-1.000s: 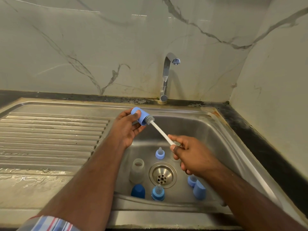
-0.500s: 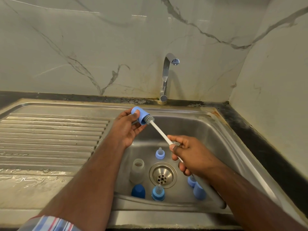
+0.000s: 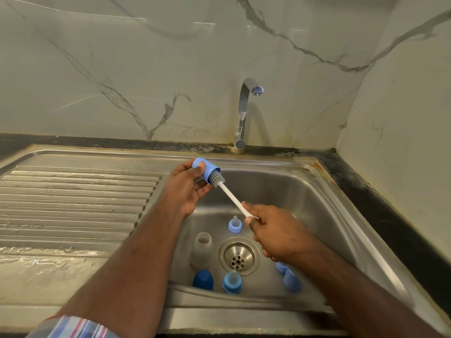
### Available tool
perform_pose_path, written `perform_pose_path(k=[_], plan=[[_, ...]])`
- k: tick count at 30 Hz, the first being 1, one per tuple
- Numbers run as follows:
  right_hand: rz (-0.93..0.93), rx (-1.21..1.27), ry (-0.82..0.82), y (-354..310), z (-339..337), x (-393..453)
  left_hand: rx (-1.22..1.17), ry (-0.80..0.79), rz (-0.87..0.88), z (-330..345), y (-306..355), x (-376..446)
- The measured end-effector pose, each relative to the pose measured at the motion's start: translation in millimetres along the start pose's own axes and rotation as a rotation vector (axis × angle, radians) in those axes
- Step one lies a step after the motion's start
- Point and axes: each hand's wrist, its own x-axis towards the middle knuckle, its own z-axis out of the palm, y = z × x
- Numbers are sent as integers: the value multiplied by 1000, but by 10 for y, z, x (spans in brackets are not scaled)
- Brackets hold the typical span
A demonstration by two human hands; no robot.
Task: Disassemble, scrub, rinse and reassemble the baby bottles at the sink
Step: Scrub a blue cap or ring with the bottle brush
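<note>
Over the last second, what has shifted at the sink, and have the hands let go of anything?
Little changed. The right hand drew the white-handled bottle brush slightly out of the light blue bottle cap, so more grey bristles show at its mouth. Nothing was let go: the left hand grips the cap as before, and the right holds the handle. The bottle parts in the steel sink stayed put, tap off.

You find open steel around the round steel drain point(image 3: 239, 256); the clear plastic bottle point(image 3: 202, 248), dark blue cap point(image 3: 203, 279) and two blue-ringed teats point(image 3: 235, 225) point(image 3: 232, 282) crowd its left and front.
</note>
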Motion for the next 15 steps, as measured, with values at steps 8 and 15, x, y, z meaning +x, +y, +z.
perform_pose_path(k=[8,15], plan=[[-77,-276,103,-8,-65,22,14,-80,-39,19,-6,-41],[88,225,-55,59,-123,-74,38,-58,-45,-18,-28,-28]])
